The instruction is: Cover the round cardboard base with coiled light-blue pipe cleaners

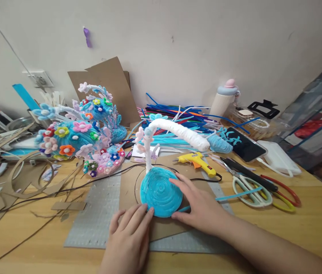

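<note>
A round blue base (pixel 161 192) of coiled pipe cleaner faces me in a spiral. From its top rises a white wrapped stem (pixel 180 131) that arches to the right and ends in a light-blue fuzzy tip (pixel 220 144); small pastel flowers sit along its lower part. My right hand (pixel 203 207) holds the base's right edge between thumb and fingers. At the lower left edge rests my left hand (pixel 129 236), fingers extended and fingertips touching it. A blue pipe cleaner (pixel 239 194) shows on both sides of my right hand, passing behind it.
A brown cardboard sheet (pixel 130 190) lies on a grey cutting mat (pixel 88 224). To the right are a yellow glue gun (pixel 196 161), scissors (pixel 252 192) and a phone (pixel 245 146). Flower-covered models (pixel 72 139) stand left. Pipe cleaners (pixel 172 110) lie behind; a black cable (pixel 92 184) crosses the table.
</note>
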`<control>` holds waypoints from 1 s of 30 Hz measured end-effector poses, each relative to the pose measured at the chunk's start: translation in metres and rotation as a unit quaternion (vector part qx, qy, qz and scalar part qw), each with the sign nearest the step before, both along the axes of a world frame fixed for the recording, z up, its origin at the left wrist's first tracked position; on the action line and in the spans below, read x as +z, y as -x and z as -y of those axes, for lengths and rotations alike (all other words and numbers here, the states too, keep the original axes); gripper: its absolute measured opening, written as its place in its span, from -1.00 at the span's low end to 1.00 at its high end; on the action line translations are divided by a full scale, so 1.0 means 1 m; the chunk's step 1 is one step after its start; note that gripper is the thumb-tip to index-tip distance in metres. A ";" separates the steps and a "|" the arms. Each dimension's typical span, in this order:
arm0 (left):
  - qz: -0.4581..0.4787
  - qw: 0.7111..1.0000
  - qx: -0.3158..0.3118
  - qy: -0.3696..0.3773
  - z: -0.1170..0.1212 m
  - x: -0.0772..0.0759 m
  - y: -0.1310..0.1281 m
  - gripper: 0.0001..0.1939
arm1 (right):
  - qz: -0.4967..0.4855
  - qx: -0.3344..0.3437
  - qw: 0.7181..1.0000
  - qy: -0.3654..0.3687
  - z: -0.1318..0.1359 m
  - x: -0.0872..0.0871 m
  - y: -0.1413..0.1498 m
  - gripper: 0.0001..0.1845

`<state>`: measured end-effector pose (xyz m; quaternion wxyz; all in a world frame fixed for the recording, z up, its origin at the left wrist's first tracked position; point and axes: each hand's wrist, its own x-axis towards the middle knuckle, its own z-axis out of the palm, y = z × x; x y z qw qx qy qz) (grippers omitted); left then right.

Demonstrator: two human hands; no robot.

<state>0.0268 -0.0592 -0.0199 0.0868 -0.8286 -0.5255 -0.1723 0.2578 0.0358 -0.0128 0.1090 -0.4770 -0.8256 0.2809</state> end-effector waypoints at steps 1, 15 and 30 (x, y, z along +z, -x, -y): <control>0.003 1.000 0.004 -0.008 0.001 -0.001 -0.002 -0.52 | 0.003 0.000 1.000 -0.003 0.000 -0.001 0.000 -0.10; -0.050 0.998 0.034 -0.034 0.014 -0.006 -0.010 -0.50 | 0.015 0.006 1.000 -0.017 0.000 -0.003 0.001 -0.09; -0.011 0.996 0.076 -0.034 0.009 -0.007 -0.005 -0.51 | 0.017 0.006 1.000 -0.022 0.000 -0.004 -0.001 -0.10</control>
